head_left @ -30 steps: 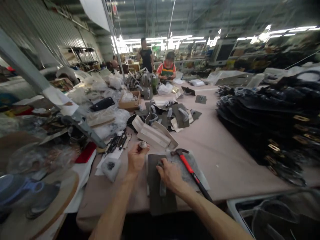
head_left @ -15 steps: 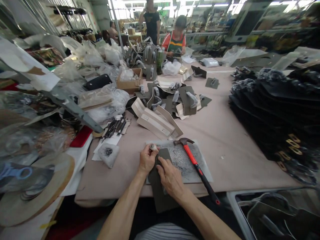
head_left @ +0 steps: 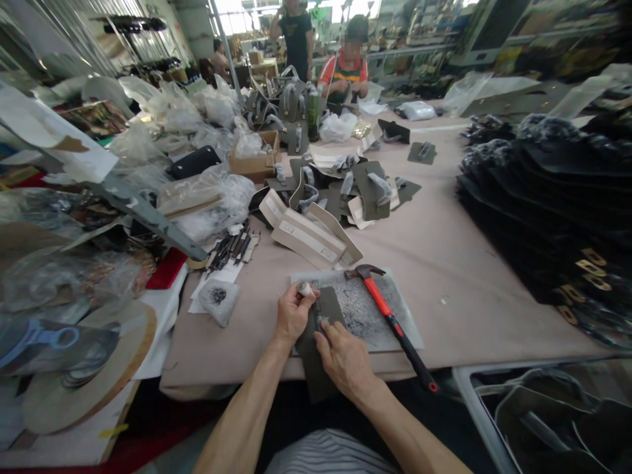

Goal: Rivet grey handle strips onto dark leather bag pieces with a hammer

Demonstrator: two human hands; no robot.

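My left hand is closed round a small tool with a pale rounded top, held upright over a dark olive leather piece at the table's near edge. My right hand lies on the same piece, its fingers pinched at a spot just beside the tool. The piece rests partly on a scuffed grey work slab. A hammer with a red and black handle lies across the slab, to the right of my hands.
Cream folded panels and a heap of olive pieces lie beyond the slab. Black stacked pieces fill the right side. Plastic bags, tape rolls and clutter crowd the left. Two people are at the far end. A bin sits lower right.
The view has tilted down and in slightly. My left hand has brought the tool down onto the olive piece beside my right fingers. The hammer has stayed put.
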